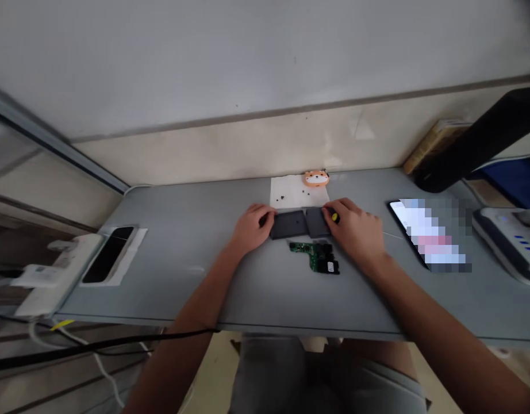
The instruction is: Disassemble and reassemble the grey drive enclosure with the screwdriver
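Note:
My left hand [253, 229] is closed at the left end of a flat dark grey plastic casing piece [290, 225], thumb and fingertips on its edge. A smaller dark casing piece [317, 223] lies right beside it, a thin seam between the two. The fingers of my right hand [355, 230] are closed on that piece's right side. A small yellow round spot [335, 217] shows at the right fingertips; what it belongs to is hidden. Just in front of the casing lies a green circuit board [308, 248] with black parts and a white label.
Behind the casing, small dark bits like screws [283, 198] and an orange animal-faced case [316, 179] rest on white paper [286, 187]. A phone [112, 253] and power strip [53, 276] are left. A lit phone [429, 236], black cylinder [476, 144] and white device [510, 241] stand right.

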The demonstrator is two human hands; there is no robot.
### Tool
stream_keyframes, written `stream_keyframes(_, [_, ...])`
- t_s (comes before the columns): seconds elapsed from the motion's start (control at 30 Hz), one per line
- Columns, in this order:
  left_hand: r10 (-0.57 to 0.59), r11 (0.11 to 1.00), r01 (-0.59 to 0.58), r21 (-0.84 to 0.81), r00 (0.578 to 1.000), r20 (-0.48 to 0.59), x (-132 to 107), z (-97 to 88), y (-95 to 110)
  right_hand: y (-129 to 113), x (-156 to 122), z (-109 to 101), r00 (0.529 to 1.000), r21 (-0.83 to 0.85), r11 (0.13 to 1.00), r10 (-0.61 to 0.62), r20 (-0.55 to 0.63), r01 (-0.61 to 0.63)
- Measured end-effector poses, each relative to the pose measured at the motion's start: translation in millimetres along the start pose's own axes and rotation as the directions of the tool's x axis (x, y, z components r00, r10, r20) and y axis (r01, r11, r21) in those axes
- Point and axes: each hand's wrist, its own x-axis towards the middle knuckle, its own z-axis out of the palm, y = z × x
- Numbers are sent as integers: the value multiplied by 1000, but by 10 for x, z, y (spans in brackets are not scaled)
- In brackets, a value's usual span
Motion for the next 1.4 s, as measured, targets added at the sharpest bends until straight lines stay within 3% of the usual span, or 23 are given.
stream_keyframes(0.47, [11,999,-11,-49,1000,3,7,-9,-14,40,26,31,1000,-13,1000,25,-18,-25])
stream_keyframes(0.9, [31,997,-33,-74,999,-31,20,13,-68,182,97,-63,1000,23,1000,19,-16,-19])
stream_keyframes(1.2, [-12,998,11,-69,1000,-2,35,-12,-31,208,91,2,997,43,997,-63,-34,64])
stream_keyframes(1.4, [-6,998,6,-64,1000,-4,36,-4,-46,172,79,27,995,80,997,21,-98,-13])
